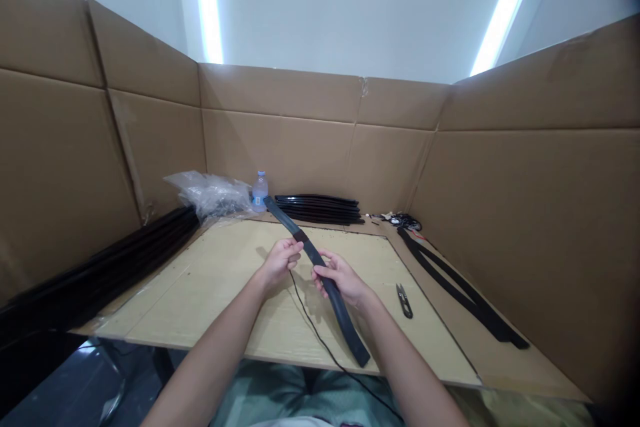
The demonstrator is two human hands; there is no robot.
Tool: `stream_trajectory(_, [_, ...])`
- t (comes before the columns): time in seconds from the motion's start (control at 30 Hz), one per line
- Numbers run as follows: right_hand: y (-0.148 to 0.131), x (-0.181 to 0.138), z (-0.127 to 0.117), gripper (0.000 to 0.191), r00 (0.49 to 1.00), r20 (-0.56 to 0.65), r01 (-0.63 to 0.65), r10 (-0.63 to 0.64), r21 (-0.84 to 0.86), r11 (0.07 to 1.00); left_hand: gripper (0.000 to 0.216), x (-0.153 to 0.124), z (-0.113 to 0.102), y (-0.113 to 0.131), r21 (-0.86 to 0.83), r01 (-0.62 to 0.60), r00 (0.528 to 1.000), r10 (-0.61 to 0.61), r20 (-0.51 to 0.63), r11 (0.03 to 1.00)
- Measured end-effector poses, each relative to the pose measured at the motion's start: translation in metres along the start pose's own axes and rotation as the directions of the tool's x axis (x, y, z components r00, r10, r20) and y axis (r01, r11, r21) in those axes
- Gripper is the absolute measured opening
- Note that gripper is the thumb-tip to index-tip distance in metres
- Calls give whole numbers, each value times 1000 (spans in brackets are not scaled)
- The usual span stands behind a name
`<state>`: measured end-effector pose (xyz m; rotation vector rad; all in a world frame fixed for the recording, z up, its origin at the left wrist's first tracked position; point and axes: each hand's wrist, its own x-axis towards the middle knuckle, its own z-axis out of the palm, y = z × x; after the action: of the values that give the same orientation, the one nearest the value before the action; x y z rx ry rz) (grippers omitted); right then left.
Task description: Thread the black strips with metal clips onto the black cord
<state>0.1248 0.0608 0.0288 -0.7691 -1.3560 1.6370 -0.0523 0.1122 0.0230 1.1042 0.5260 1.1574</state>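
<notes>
A long, flat black strip, slightly bent, slants across the middle, raised over the board. My right hand grips it near its middle, thumb on top and fingers beneath. Beside the strip's left edge, my left hand is closed in a pinch. From under its fingertips a thin black cord runs down past the board's front edge to my lap. A darker band crosses the strip just above the left fingertips. What exactly lies between those fingertips is partly hidden.
Black-handled thread snips lie right of my hands. Two black strips rest farther right. Behind are stacked black strips, a water bottle, plastic bags and tangled cords. More strips line the left. Cardboard walls surround the board.
</notes>
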Motion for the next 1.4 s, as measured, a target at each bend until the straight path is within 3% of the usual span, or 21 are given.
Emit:
stream_trajectory(0.17, [1,11,4,28,998,-40,52,-49,86,995,32,-2,8,-4,73,26,997,-31,74,997])
stream_trajectory(0.5, [4,22,-3,33,994,-99,42,-41,4,999,34,-2,8,-10,217,21,980,-63,189,976])
stream_trajectory(0.73, [4,24,-4,41,986,-160,27,-44,-107,994,35,-1,9,-15,182,-2,996,-14,83,983])
stream_trajectory(1.0, [0,19,-2,43,985,-166,30,-54,-145,989,34,-1,14,-16,197,-62,998,54,43,978])
stream_trajectory(1.17, [2,19,-3,42,986,-169,-17,2,-90,996,34,2,11,-19,204,-59,998,53,35,977])
stream_trajectory(1.4, [2,18,-3,36,992,-126,17,-11,50,999,36,3,8,-24,185,-54,997,43,59,981])
